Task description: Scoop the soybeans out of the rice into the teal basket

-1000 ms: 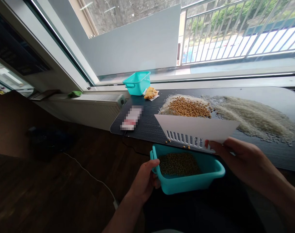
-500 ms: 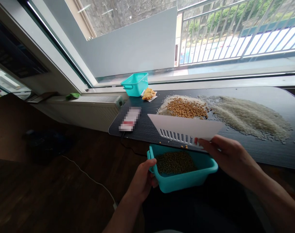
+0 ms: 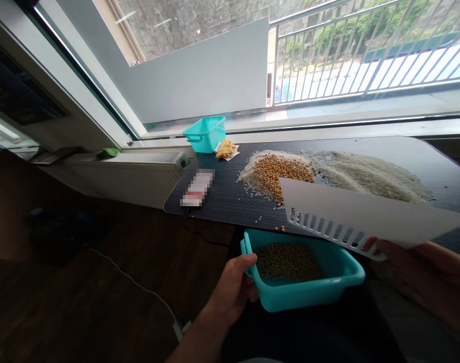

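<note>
My left hand [image 3: 232,290] grips the left handle of a turquoise tub [image 3: 341,287] held below the front edge of the black table [image 3: 222,199]. The tub holds a layer of soybeans [image 3: 288,262]. My right hand [image 3: 418,275] holds a white slotted scraper [image 3: 360,214] from underneath, raised over the tub's right side and the table edge. On the table behind it lie a heap of soybeans mixed with rice [image 3: 280,169] and a wide spread of white rice [image 3: 369,174]. A few loose beans [image 3: 279,229] sit at the table edge.
A second turquoise tub [image 3: 204,133] stands at the table's far left corner beside a yellow wrapper [image 3: 225,148]. A blurred flat packet [image 3: 195,187] lies on the left part. A radiator [image 3: 139,166] runs under the window; a white cable [image 3: 139,287] crosses the dark wooden floor.
My right hand has swung the white scraper to the right and lifted it off the table edge. The tub in my left hand has shifted slightly right.
</note>
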Tool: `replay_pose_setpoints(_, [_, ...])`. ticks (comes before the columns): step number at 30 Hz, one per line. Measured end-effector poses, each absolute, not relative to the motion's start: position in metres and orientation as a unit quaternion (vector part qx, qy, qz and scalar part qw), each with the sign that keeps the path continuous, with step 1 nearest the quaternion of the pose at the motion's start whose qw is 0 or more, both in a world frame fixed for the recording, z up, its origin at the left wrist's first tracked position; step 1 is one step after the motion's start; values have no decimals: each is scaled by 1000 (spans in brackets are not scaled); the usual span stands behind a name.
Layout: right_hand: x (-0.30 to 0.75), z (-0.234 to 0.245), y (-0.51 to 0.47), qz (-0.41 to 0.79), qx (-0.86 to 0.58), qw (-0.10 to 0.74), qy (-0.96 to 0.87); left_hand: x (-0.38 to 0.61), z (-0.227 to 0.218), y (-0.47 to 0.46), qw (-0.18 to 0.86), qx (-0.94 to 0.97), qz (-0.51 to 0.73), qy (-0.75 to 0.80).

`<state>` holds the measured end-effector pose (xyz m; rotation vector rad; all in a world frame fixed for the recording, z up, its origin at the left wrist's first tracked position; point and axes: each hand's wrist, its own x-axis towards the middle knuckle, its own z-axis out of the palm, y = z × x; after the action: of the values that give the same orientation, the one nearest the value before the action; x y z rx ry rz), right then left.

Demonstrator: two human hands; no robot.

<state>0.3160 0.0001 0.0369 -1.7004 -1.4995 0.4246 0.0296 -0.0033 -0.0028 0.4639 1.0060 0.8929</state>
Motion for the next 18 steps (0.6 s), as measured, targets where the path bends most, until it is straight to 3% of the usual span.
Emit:
replay_pose_setpoints(13, [291, 47, 13, 270, -622, 391, -622, 31, -6, -3, 758, 198, 395, 480])
replay_pose_setpoints(18, [297, 51, 28, 211, -680, 419, -563, 29, -4, -3, 759, 205, 398, 473])
